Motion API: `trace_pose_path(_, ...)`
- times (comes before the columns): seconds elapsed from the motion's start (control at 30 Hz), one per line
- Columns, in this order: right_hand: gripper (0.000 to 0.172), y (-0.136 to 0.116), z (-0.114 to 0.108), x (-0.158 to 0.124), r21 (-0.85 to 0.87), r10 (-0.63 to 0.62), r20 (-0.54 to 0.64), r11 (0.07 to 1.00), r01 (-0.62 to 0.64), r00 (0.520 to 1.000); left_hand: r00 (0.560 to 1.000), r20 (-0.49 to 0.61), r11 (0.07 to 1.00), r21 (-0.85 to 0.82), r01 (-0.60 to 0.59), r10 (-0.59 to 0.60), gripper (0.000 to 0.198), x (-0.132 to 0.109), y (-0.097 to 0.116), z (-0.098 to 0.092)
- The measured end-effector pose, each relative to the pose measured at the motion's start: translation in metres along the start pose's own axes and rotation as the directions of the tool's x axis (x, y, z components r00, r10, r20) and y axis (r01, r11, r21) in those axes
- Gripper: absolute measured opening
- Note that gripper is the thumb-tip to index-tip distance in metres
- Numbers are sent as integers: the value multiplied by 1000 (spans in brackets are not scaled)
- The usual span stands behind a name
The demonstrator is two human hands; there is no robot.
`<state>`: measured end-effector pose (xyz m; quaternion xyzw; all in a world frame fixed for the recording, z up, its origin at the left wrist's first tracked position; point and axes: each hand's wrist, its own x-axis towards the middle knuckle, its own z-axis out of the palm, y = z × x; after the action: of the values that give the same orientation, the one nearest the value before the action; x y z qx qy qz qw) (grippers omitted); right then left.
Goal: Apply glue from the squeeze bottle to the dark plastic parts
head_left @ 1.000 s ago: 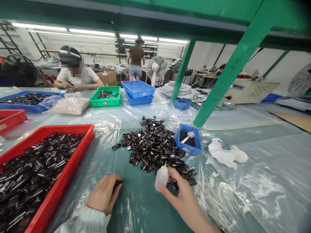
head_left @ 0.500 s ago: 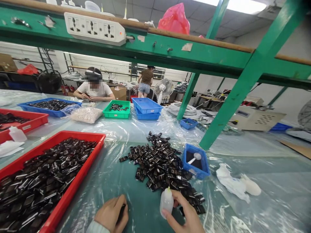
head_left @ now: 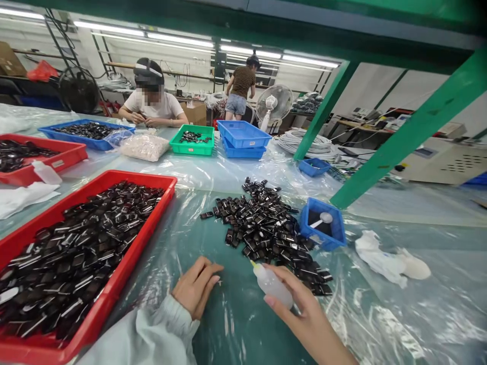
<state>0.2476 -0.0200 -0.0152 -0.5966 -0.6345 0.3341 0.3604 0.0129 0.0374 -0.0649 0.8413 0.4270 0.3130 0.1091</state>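
A translucent squeeze bottle (head_left: 272,285) with a yellow nozzle leans to the left in my right hand (head_left: 300,299), its tip toward my left hand. My left hand (head_left: 196,286) is above the green table surface with its fingers closed and pointing right; whatever lies between them, if anything, is hidden. Beyond both hands spreads a heap of small glossy dark brown or black pieces (head_left: 262,218). To the left, a long red tray (head_left: 125,284) is filled with many similar pieces.
A small blue bin (head_left: 335,246) holding dark material and a white spoon (head_left: 323,219) touches the heap. Crumpled white tissue (head_left: 380,258) lies right. A green post (head_left: 399,132) slants over the plastic-covered table. Farther back are a green tray (head_left: 192,148), stacked blue trays (head_left: 243,134) and a seated person (head_left: 154,104).
The camera view has tilted downward. The bottle has gone from nearly upright to tilted left in my right hand. My left hand has turned, its fingers now pointing right.
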Motion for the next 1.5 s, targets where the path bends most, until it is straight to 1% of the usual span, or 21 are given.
trace_pose_path(0.1,34,1,1,-1,76,36,-17,997,-35,999,1000,-5,1000,-20,-17,17,44,-3,0,2)
trace_pose_path(0.2,27,0,1,-1,128,33,-27,991,-30,999,1000,-2,999,-25,-20,20,56,-7,-2,0)
trace_pose_path(0.27,24,-2,0,0,134,31,-44,991,-25,999,999,33,999,-30,-16,17,61,-8,-4,-4)
trace_pose_path(0.33,22,-5,-1,1,133,29,-68,991,-20,997,997,78,1000,-31,-2,5,51,-9,-4,-8)
trace_pose_path(0.43,22,-6,-1,2,114,26,-90,993,-16,996,994,111,999,-46,17,-12,26,-12,-3,-13)
trace_pose_path(0.5,23,-5,-1,1,91,13,-101,996,-4,995,992,124,998,-68,16,-8,13,-13,-1,-15)
trace_pose_path(0.53,24,-4,-1,0,77,2,-109,997,7,994,992,128,996,-90,18,-6,13,-13,-1,-16)
trace_pose_path(0.57,24,-3,-1,-1,60,-10,-118,998,17,993,992,128,992,-124,25,-10,17,-13,0,-17)
trace_pose_path(0.63,24,-2,-2,-3,29,-31,-122,999,35,992,991,124,971,-228,71,-43,24,-13,1,-18)
trace_pose_path(0.7,25,-2,-3,-4,8,-40,-99,999,41,994,983,138,925,-345,159,-118,23,-11,3,-19)
trace_pose_path(0.8,26,-4,-5,-6,-21,-72,-51,997,71,996,943,220,831,-452,326,-250,21,-7,7,-22)
trace_pose_path(0.9,26,-5,-6,-9,-57,-116,-8,992,116,993,904,280,788,-449,421,-323,26,-6,13,-26)
trace_pose_path(1.07,30,-4,-7,-13,-48,-105,60,993,108,993,888,310,762,-462,454,-341,22,-8,24,-34)
trace_pose_path(1.13,30,-4,-7,-13,-54,-107,55,992,110,993,891,305,762,-468,448,-336,20,-7,26,-37)
trace_pose_path(1.17,30,-4,-7,-13,-57,-113,53,992,116,992,902,293,774,-468,426,-318,20,-6,27,-39)
trace_pose_path(1.23,31,-4,-6,-13,-54,-129,59,990,133,990,930,265,807,-473,354,-253,22,-4,27,-42)
trace_pose_path(1.3,31,-4,-6,-13,-56,-142,63,988,146,988,950,253,820,-493,290,-183,24,-3,25,-43)
trace_pose_path(1.4,30,-4,-8,-14,-95,-147,60,984,152,987,955,263,803,-535,261,-135,26,-2,23,-44)
trace_pose_path(1.5,31,-4,-10,-15,-123,-139,95,981,150,986,957,269,784,-567,252,-112,26,-3,23,-44)
